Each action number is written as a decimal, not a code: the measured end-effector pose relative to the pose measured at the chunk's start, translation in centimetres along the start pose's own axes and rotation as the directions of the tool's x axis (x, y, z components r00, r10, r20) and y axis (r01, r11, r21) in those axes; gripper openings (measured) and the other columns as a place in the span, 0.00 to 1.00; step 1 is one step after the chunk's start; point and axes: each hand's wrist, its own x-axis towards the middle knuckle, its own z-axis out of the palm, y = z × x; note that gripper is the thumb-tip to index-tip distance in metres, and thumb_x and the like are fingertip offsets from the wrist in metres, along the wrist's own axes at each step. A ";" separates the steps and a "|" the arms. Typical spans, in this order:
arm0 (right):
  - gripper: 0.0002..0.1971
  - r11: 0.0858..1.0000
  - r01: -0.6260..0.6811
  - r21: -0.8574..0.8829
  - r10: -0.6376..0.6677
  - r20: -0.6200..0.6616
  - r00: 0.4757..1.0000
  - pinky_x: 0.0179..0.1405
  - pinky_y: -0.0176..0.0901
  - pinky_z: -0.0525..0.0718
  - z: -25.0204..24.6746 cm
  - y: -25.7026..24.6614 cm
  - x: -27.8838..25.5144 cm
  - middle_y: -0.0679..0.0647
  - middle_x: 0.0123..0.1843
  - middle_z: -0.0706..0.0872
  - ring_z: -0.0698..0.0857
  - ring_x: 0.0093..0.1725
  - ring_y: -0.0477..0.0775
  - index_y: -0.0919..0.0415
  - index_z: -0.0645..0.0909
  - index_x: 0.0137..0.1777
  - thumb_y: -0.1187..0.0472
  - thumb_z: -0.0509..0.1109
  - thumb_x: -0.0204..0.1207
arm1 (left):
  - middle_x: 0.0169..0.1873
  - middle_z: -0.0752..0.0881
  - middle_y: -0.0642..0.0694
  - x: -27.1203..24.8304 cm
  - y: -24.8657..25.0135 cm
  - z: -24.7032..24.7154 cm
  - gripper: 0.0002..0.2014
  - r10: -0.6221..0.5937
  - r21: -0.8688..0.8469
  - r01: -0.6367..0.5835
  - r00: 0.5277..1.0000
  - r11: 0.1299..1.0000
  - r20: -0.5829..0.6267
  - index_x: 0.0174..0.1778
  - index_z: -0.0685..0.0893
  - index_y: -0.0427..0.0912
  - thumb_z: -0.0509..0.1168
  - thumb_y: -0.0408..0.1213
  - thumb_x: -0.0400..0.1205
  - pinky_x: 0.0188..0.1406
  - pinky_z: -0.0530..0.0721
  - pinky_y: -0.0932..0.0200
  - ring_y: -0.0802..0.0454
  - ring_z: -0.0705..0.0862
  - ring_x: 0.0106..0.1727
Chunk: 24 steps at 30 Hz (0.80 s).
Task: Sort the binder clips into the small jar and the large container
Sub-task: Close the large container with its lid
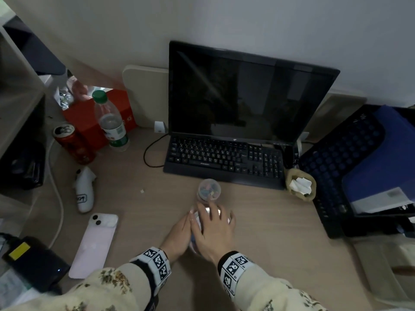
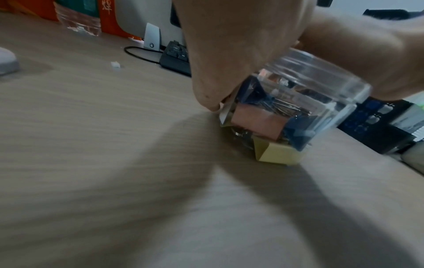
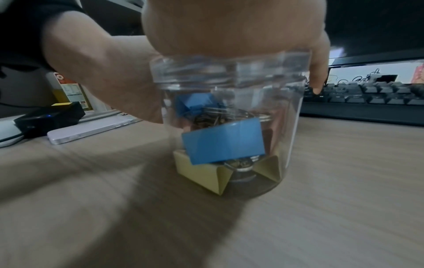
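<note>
A clear large container [image 3: 229, 127] stands on the wooden desk [image 1: 280, 232] and holds blue, pink and yellow binder clips [image 3: 223, 141]. My left hand [image 1: 182, 232] grips its left side. My right hand [image 1: 213, 223] is cupped over its top, fingers curled round a silver lid [image 1: 212, 209] that shows between them. In the left wrist view the container [image 2: 298, 101] looks tilted, with its threaded neck under the right hand [image 2: 367, 54]. Just beyond my hands the small jar [image 1: 208, 189] stands open-topped with several small coloured clips inside.
A keyboard [image 1: 224, 160] and monitor [image 1: 247, 97] stand behind the jar. A pink phone [image 1: 94, 243], white device [image 1: 84, 191], red can [image 1: 71, 144] and water bottle [image 1: 111, 122] lie left. A small basket [image 1: 301, 185] and black tray [image 1: 350, 167] are right.
</note>
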 end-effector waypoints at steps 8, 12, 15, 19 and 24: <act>0.32 1.000 0.004 0.012 -0.004 -0.010 1.000 0.72 0.65 0.68 -0.1 -0.2 0.1 0.54 0.75 0.75 0.70 0.75 0.56 0.48 0.75 0.73 0.38 0.38 0.83 | 0.50 0.87 0.73 0.4 0.0 0.0 0.16 0.061 -0.004 -0.061 0.995 0.998 -0.081 0.50 0.86 0.71 0.52 0.50 0.87 0.57 0.76 0.74 0.72 0.84 0.56; 0.32 1.000 -0.005 0.027 0.006 -0.030 1.000 0.71 0.65 0.70 -0.3 -0.4 0.0 0.54 0.74 0.77 0.72 0.75 0.56 0.48 0.76 0.72 0.37 0.37 0.83 | 0.51 0.87 0.72 0.5 -0.3 0.1 0.15 0.064 -0.005 -0.065 0.996 0.998 -0.069 0.51 0.83 0.75 0.51 0.60 0.82 0.61 0.76 0.67 0.73 0.82 0.58; 0.30 1.000 0.007 0.028 -0.006 -0.035 0.999 0.71 0.65 0.71 -0.4 -0.3 0.1 0.54 0.75 0.76 0.72 0.75 0.56 0.48 0.76 0.72 0.37 0.40 0.83 | 0.50 0.83 0.73 0.1 0.7 -0.1 0.15 0.052 -0.030 -0.053 0.998 0.998 -0.032 0.52 0.81 0.68 0.51 0.45 0.91 0.57 0.72 0.79 0.85 0.78 0.53; 0.30 1.000 0.024 0.009 -0.024 -0.023 0.999 0.72 0.66 0.69 -0.2 -0.1 -0.1 0.53 0.78 0.73 0.68 0.77 0.56 0.47 0.71 0.75 0.35 0.42 0.82 | 0.53 0.86 0.69 0.9 0.2 -1.2 0.18 -0.006 -0.064 0.008 0.999 0.998 0.042 0.57 0.85 0.62 0.48 0.53 0.90 0.64 0.75 0.69 0.76 0.81 0.59; 0.42 0.998 0.049 0.031 -0.050 0.037 0.998 0.78 0.68 0.52 -0.4 0.4 -0.2 0.52 0.84 0.60 0.54 0.83 0.54 0.42 0.60 0.81 0.25 0.29 0.72 | 0.73 0.77 0.61 0.7 -1.2 -4.2 0.19 0.050 0.089 -0.058 0.995 0.994 0.091 0.67 0.74 0.68 0.59 0.49 0.80 0.80 0.68 0.54 0.60 0.73 0.76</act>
